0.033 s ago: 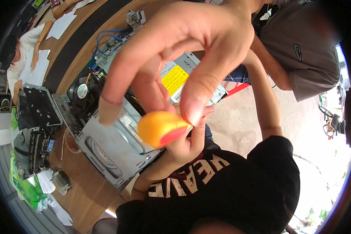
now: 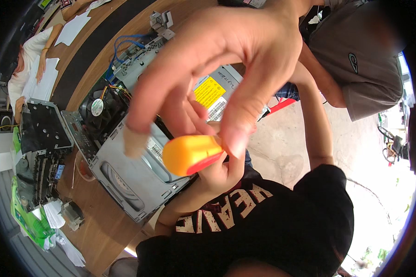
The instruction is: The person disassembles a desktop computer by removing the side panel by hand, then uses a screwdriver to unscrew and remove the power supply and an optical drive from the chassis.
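My right hand [image 2: 259, 44] arches in from the upper right, its fingers pinching a screwdriver [image 2: 187, 154] with a yellow and red handle. The handle's rounded end faces me, and its shaft is hidden. Below and behind it is my left hand [image 2: 215, 177], its fingers curled; what they hold is covered by the handle and my right thumb. Just beyond both hands lies a silver optical drive [image 2: 208, 92] with a yellow label. It rests by an opened metal computer case [image 2: 120, 157], where a black fan [image 2: 97, 107] shows.
Blue cables [image 2: 125, 41] and a metal bracket [image 2: 162, 23] lie beyond the case. On the left of the wooden table [image 2: 94, 231] are a black perforated panel [image 2: 46, 124] and a green package [image 2: 30, 217]. One person in grey [image 2: 356, 55] stands at right; another leans over papers [image 2: 41, 78].
My right hand has shifted slightly right and down. The screwdriver handle has swung more sideways, showing more of its length. My left hand stays nearly in place.
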Demonstrator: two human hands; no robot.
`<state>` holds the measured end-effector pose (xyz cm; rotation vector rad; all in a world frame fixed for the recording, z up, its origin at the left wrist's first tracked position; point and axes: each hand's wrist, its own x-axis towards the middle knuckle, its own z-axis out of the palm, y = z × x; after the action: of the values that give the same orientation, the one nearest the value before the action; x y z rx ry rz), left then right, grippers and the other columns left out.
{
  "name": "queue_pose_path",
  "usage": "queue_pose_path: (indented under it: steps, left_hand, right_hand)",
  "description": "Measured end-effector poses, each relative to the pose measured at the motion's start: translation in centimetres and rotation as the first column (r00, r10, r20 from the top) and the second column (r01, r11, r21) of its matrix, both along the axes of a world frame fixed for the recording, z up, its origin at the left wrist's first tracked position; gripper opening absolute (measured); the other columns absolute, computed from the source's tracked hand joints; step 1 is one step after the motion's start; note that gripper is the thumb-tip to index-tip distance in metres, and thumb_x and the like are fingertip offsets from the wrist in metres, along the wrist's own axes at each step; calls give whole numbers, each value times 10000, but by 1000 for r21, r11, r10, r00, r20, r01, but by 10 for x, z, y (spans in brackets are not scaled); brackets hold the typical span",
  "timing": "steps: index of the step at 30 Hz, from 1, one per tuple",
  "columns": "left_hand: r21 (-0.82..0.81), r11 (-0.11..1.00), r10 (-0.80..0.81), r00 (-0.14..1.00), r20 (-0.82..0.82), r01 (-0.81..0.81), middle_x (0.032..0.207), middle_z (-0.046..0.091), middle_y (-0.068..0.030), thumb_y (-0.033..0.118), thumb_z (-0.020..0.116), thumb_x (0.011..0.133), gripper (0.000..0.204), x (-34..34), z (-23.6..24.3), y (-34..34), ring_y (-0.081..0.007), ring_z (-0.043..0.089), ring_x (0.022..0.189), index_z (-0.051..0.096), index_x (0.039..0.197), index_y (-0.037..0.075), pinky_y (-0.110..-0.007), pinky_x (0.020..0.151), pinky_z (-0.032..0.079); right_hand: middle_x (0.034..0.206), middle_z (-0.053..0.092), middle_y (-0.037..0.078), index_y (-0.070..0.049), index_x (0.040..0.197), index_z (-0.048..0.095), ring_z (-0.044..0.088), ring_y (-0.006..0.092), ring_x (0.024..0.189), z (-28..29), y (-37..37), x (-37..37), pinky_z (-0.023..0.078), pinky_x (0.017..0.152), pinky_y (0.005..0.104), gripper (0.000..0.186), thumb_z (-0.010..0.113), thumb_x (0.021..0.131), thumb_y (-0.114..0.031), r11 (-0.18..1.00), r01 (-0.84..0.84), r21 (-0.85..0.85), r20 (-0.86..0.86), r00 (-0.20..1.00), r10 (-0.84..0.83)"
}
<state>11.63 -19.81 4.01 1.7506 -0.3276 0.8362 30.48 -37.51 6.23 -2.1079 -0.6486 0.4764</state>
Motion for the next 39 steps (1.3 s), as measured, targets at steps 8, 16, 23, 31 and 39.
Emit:
queue_pose_path:
  steps: [8,16,23,31,39]
  left_hand:
    - [-193,981,-15,996,-82,-1,978,605,-111,-16,608,836,245,11,1,2,-148,543,737,582,1072,-75,-262,652,435]
    - [100,986,117,984,132,-130,931,592,-101,11,643,796,205,12,-13,-2,-237,568,825,632,1000,-8,-321,705,452]
    - [404,871,293,956,26,-278,992,628,-72,97,685,766,270,12,-24,-9,-250,581,887,648,1030,50,-358,811,399]
    - [442,857,303,953,-13,-267,959,635,-64,96,690,757,247,10,-21,-8,-252,587,881,664,1001,72,-358,793,403]
    - [405,873,295,956,5,-272,952,639,-61,95,681,758,261,12,-25,-9,-249,590,876,658,1016,66,-355,792,402]
  right_hand:
    - [1024,549,73,22,1223,476,529,151,896,-32,-101,-77,474,677,318,418,600,934,-253,781,281,558,-367,928,-71]
    - [966,320,75,-56,1209,312,417,170,869,49,-67,-114,338,773,327,471,539,799,-105,10,116,993,-116,972,207]
    - [803,380,40,-115,1011,419,370,134,691,61,-31,-88,327,631,280,451,565,860,-515,307,22,951,-113,952,285]
    - [756,394,20,-129,954,423,362,107,584,51,-19,-78,323,557,249,500,542,855,-605,403,-56,913,-113,916,385]
    - [744,398,1,-138,953,438,356,92,577,42,-18,-71,321,552,236,561,553,823,-671,381,-84,921,-87,907,412]
